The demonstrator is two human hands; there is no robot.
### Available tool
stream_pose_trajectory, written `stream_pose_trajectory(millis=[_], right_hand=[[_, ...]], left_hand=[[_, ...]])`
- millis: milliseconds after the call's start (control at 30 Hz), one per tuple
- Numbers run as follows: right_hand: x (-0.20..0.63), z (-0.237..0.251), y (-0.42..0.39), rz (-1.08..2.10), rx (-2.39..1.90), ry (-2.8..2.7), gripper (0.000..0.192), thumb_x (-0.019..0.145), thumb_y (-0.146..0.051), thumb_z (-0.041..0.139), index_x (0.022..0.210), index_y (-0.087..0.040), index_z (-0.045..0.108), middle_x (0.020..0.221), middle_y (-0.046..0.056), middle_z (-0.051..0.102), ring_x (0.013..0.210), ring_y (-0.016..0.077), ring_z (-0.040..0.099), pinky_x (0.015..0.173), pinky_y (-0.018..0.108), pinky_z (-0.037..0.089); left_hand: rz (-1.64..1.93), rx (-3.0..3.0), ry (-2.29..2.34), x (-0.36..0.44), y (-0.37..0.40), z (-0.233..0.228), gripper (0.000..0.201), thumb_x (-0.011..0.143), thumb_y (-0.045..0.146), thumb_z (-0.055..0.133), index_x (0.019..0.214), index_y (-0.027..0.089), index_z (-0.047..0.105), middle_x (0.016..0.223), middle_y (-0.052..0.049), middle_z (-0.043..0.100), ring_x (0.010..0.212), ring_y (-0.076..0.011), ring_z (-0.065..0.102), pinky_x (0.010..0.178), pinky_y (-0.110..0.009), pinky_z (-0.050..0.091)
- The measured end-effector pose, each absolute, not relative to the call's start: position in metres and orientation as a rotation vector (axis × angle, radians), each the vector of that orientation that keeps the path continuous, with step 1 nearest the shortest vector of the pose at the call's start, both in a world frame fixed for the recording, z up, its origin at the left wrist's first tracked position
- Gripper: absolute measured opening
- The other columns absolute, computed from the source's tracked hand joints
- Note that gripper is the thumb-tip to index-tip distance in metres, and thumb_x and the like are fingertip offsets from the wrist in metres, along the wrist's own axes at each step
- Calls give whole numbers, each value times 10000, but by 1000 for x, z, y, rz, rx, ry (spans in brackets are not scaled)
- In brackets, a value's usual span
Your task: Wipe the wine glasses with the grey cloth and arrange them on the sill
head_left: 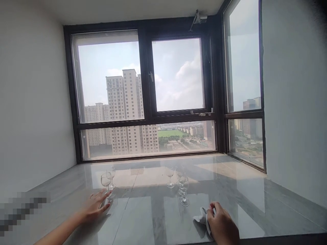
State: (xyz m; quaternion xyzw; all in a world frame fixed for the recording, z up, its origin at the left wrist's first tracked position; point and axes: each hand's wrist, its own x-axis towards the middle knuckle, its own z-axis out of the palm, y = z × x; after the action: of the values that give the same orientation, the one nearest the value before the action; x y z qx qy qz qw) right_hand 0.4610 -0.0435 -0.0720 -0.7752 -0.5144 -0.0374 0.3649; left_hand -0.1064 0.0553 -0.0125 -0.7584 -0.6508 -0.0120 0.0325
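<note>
our left hand [95,206] lies flat and spread on the desk [143,217], touching a wine glass [105,182]. our right hand [221,223] pinches a white cloth [201,217].

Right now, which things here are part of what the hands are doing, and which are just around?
In hand:
left hand, fingertips at the base of the left glasses
right hand, gripping a cloth
three more glasses on the sill

Just around:
marble sill
windows
handle
walls
</note>
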Motion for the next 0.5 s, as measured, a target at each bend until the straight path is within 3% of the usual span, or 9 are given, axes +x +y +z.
stream_pose_trajectory(millis=[100, 200, 267, 400, 500], right_hand=[[461, -72, -42, -93, -1994, -1315, 202, 903, -317, 349, 907, -246, 538, 917, 55, 675, 842, 209, 624, 594, 278, 353], [460, -73, -41, -86, -1990, -1314, 196, 903, -312, 348, 915, -245, 532, 935, 57, 674, 858, 209, 623, 607, 282, 357], [460, -73, -41, -98, -1981, -1320, 201, 905, -307, 340, 913, -242, 530, 935, 60, 673, 869, 211, 622, 621, 285, 362], [460, -73, -41, -120, -1972, -1318, 214, 913, -300, 323, 902, -241, 529, 923, 57, 669, 882, 213, 619, 638, 289, 366], [459, -74, -39, -138, -1976, -1303, 208, 916, -292, 335, 903, -240, 536, 907, 51, 670, 872, 208, 623, 639, 284, 363]], left_hand=[[-149, -2062, -2150, -94, 36, -17, 699, 860, 672, 253, 1402, 273, 443, 1422, -111, 469, 1287, -365, 430, 1052, -564, 288], [-258, -2053, -2052, -74, 13, -18, 544, 855, 624, 290, 1080, 255, 620, 1155, -87, 606, 1116, -317, 541, 933, -465, 411], [-287, -2160, -1972, -55, 0, -15, 424, 839, 596, 353, 917, 266, 609, 1056, -61, 606, 1045, -283, 559, 900, -420, 430], [-402, -2505, -1739, 5, -12, -11, 332, 832, 526, 420, 950, 266, 589, 1108, -81, 580, 1051, -271, 544, 939, -413, 427], [-358, -2754, -1592, 68, -6, -14, 423, 810, 559, 437, 1109, 299, 583, 1258, -115, 531, 1129, -310, 520, 976, -454, 423]])
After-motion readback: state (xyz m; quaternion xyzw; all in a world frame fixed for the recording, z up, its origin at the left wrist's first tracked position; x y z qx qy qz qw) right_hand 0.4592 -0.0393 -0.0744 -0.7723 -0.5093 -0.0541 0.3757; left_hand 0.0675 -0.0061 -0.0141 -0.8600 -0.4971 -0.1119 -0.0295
